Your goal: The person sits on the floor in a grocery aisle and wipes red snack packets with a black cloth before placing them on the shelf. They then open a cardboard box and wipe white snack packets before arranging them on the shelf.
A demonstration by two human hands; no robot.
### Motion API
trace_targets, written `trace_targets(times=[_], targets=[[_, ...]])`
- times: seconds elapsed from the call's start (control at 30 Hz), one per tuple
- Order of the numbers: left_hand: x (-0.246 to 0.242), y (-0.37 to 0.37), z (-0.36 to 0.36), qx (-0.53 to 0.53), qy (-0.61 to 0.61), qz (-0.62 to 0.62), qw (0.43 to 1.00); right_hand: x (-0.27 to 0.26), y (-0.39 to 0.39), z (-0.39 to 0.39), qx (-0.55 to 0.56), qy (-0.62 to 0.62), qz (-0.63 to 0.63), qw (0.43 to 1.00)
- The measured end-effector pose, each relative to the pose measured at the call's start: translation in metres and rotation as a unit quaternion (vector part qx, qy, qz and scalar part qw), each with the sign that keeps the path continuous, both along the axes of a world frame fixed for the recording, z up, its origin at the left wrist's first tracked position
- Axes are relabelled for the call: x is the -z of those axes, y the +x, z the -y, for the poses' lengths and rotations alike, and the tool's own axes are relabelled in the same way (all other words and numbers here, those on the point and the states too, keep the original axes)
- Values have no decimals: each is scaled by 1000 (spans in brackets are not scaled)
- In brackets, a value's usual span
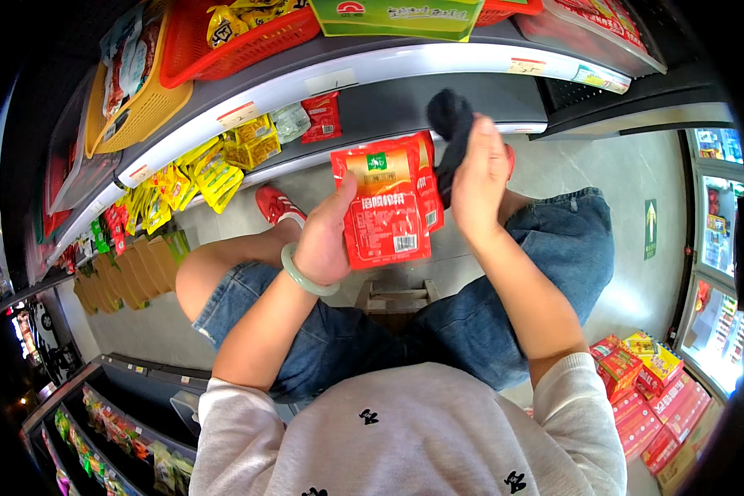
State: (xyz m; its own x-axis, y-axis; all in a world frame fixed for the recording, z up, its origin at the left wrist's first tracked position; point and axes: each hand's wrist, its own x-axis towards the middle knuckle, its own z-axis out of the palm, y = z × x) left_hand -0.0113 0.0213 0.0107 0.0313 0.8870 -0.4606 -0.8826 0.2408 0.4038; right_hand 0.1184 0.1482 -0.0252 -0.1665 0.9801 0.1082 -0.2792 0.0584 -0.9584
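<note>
My left hand (324, 242), with a pale green bangle (307, 282) at its wrist, grips red plastic food packets (384, 226) stacked together. The thumb lies over the front packet, which bears writing and a barcode. My right hand (480, 180) holds a dark cloth (451, 121) just to the right of the packets. The cloth's top is bunched and blurred. Beyond the packets is a low grey shelf (403, 108); on it lie a red packet (322, 118), a clear packet (290, 122) and yellow packets (251, 141).
Above, the upper shelf's white price rail (384, 67) crosses the view, with a red basket (242, 53) and a yellow basket (139, 118) over it. Stacked red boxes (657, 403) stand at lower right near lit glass coolers (716, 229). A snack rack (124, 428) is behind at left.
</note>
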Motion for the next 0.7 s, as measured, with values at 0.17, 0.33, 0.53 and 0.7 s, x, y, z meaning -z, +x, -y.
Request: trace_targets(times=[0.17, 0.33, 0.53, 0.7], targets=[[8, 3, 3, 0, 60, 95, 994, -22, -2, 12, -175, 342, 249, 889], [12, -3, 3, -89, 68, 150, 982, -18, -11, 48, -212, 369, 298, 854], [-1, -22, 0, -99, 74, 67, 990, -13, 0, 60, -279, 417, 262, 824], [-1, -26, 1, -94, 90, 85, 988, -7, 9, 63, -317, 391, 199, 841]])
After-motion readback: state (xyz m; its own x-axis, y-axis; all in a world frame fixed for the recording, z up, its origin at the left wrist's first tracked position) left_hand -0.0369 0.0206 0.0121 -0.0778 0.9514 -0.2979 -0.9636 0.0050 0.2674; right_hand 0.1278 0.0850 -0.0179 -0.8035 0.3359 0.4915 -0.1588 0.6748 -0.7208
